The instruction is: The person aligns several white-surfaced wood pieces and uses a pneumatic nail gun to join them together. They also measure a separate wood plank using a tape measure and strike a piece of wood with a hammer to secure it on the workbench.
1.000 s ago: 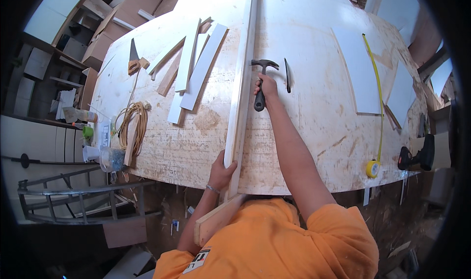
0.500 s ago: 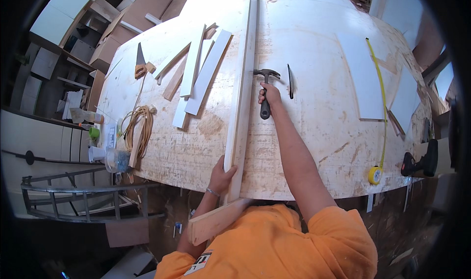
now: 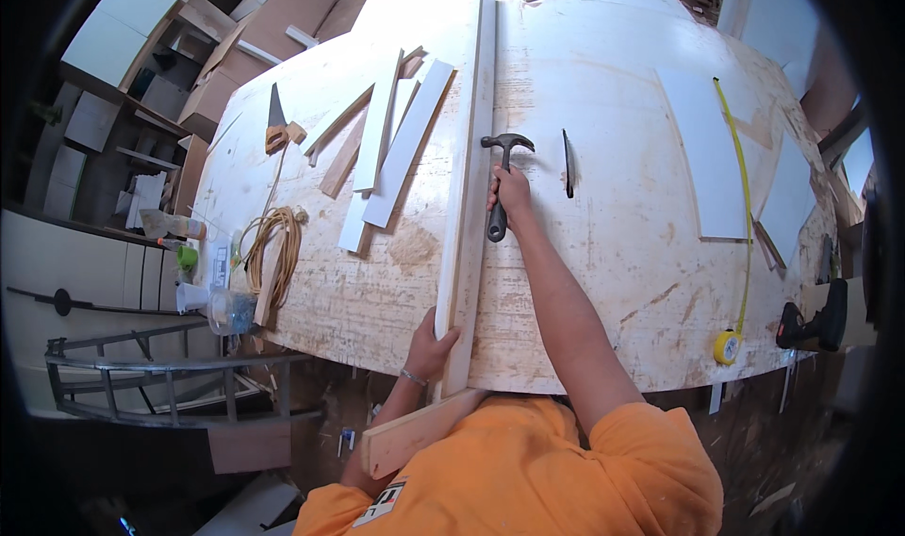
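Observation:
A long wooden board (image 3: pixel 471 187) runs across the workbench from its far side to the near edge. Near its close end, my left hand (image 3: pixel 432 347) is wrapped round it. A short wooden piece (image 3: pixel 415 434) lies crosswise at that end, against my orange shirt. In my right hand (image 3: pixel 512 195) is a claw hammer (image 3: pixel 507 143) with a dark handle, gripped around the middle. The hammer's head sits at the long board's right side; whether it touches the board I cannot tell. A thin black object (image 3: pixel 568 164) lies just right of the hammer.
Left on the workbench (image 3: pixel 603 281) are several white strips (image 3: pixel 405 145), a handsaw (image 3: pixel 276 126), coiled cord (image 3: pixel 269 253) and plastic containers (image 3: pixel 231 310). To the right lie white panels (image 3: pixel 702 159), a yellow tape measure (image 3: pixel 726 346) pulled out, and a cordless drill (image 3: pixel 815 319). A ladder (image 3: pixel 170 385) stands lower left.
The hammer has shifted slightly left, its head now overlapping the board's edge in view, and its handle tilts more. My left hand keeps its hold. The whole view has shifted a little.

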Available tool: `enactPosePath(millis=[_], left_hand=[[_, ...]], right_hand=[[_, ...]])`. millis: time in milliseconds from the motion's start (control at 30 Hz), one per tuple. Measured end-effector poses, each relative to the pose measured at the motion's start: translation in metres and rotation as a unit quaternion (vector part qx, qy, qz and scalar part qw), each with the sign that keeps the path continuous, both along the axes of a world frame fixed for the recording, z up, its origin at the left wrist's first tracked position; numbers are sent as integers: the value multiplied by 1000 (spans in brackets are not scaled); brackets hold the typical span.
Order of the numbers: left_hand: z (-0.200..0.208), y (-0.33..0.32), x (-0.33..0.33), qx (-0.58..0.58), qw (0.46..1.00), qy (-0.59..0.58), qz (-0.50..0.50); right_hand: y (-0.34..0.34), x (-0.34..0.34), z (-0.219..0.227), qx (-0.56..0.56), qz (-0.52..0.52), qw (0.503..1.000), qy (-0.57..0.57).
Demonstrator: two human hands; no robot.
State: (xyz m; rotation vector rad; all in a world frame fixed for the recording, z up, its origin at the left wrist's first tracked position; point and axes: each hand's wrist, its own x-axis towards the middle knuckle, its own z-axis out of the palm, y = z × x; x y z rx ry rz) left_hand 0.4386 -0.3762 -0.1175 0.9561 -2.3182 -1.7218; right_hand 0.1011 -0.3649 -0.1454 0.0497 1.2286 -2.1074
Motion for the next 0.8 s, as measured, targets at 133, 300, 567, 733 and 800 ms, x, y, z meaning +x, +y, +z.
enactPosePath(millis=[133, 300, 567, 733, 800], left_hand=[[-2, 2, 3, 20, 1000, -10, 13], [-2, 19, 0, 7, 999, -20, 45], [9, 63, -36, 21, 999, 4, 24], [-18, 100, -51, -129, 990, -55, 0], [-20, 127, -63, -218, 963, -160, 13]], right_hand=[[23, 12, 14, 57, -24, 998, 16], [118, 50, 24, 119, 18, 990, 74], [303, 52, 20, 280, -70, 949, 127], [362, 28, 6, 429, -99, 871, 219], [387, 26, -1, 483, -90, 829, 266]])
